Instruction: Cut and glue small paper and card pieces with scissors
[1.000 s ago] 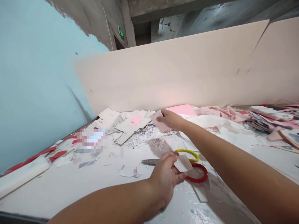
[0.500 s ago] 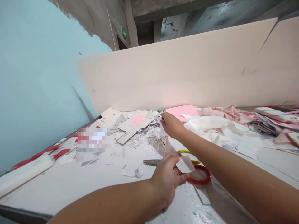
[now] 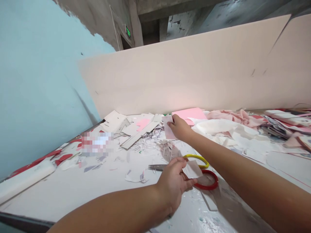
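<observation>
Workshop, bare concrete: green exit sign above a doorway, raw ceiling beam, paper offcuts heaped along my long work table.

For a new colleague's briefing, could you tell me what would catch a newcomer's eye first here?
Scissors with yellow and red handles stand out on the white table, just beyond the left hand, which holds a small white paper scrap. Further up, the right hand grips a pale pink paper piece, beside a brighter pink sheet at the foot of a pale board.

Scissors, their middle hidden behind the left hand; one pixelated patch.
</observation>
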